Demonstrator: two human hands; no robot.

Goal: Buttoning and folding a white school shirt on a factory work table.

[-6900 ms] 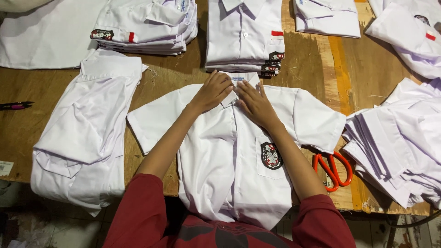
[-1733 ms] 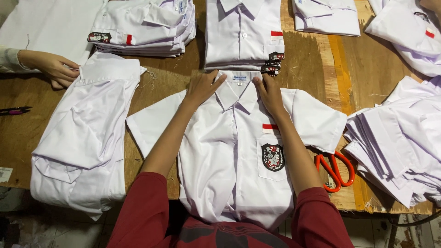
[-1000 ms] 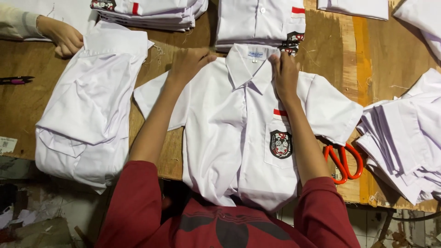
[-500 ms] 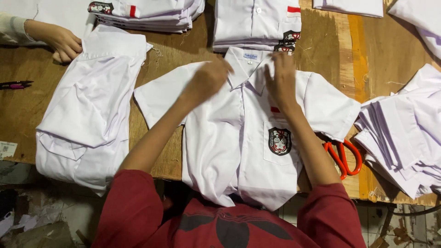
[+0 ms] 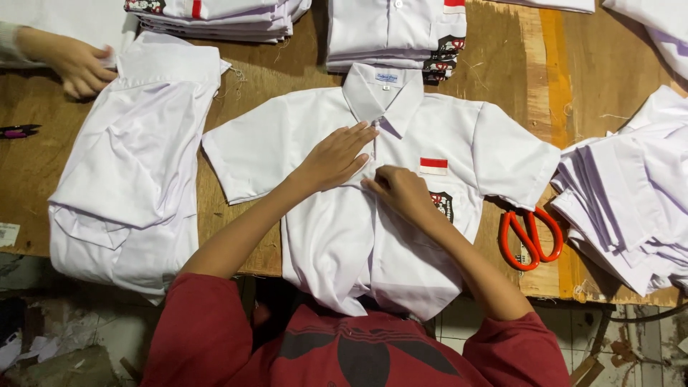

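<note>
A white short-sleeved shirt (image 5: 344, 236) with a red-and-white chest patch and a dark crest lies face up on the wooden table (image 5: 272, 79), its hem hanging over the near edge. My left hand (image 5: 335, 155) rests flat on the button line below the collar, fingers spread. My right hand (image 5: 399, 190) pinches the shirt's front placket just right of it, next to the crest. Both hands touch the shirt's middle seam.
Another person's hand (image 5: 75, 64) rests at the far left beside a white shirt pile (image 5: 136, 165). Folded shirt stacks (image 5: 394, 32) line the back. A fanned pile of white pieces (image 5: 631, 201) lies right, with orange scissors (image 5: 530, 236) beside it. A pen (image 5: 18, 131) is at the left edge.
My hands have come down from the collar to the chest and met at the button line. The other person's hand stayed at the far left.
</note>
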